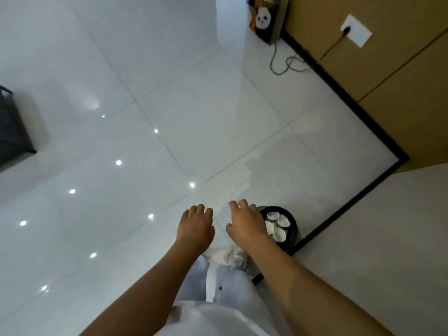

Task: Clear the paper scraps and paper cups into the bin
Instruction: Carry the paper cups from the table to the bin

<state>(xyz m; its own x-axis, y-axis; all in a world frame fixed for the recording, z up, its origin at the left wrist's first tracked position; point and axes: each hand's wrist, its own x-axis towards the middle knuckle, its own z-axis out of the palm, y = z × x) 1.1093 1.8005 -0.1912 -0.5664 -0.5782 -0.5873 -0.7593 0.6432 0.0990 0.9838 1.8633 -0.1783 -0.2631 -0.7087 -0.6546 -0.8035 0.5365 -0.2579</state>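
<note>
The fingers of the left hand (pixel 195 226) are hanging loosely bent, close together, holding nothing; the knuckles are facing the camera and the tips are pointing down toward the glossy white tiled floor (pixel 155 98). The fingers of the right hand (pixel 247 221) are spreading a little wider, relaxed and slightly curved, also holding nothing, and the hand is hovering just beside and partly in front of the near-left rim of the round black waste bin (pixel 294 230). Both bare forearms are reaching out from the bottom of the view, above pale grey trousers (pixel 232 284) and a white top.

Inside the bin, several crushed white paper cups (pixel 278 225) are lying together, their open mouths facing up; any print on them is too small to read. The bin is standing on the floor near the black skirting strip (pixel 339 93) that is running along the tan panelled wall (pixel 400 76), close to where the strip is turning a corner.

Farther off, at the top of the view, a dark box with a white panda face printed on it (pixel 265 19) is leaning against the wall; no lettering on it is legible. A grey cable (pixel 286 63) is looping across the floor from it and rising to a white wall socket plate (pixel 356 30). At the left edge a dark grey fabric object (pixel 12 127) is sitting on the floor. Ceiling lights are showing as bright dots on the tiles.
</note>
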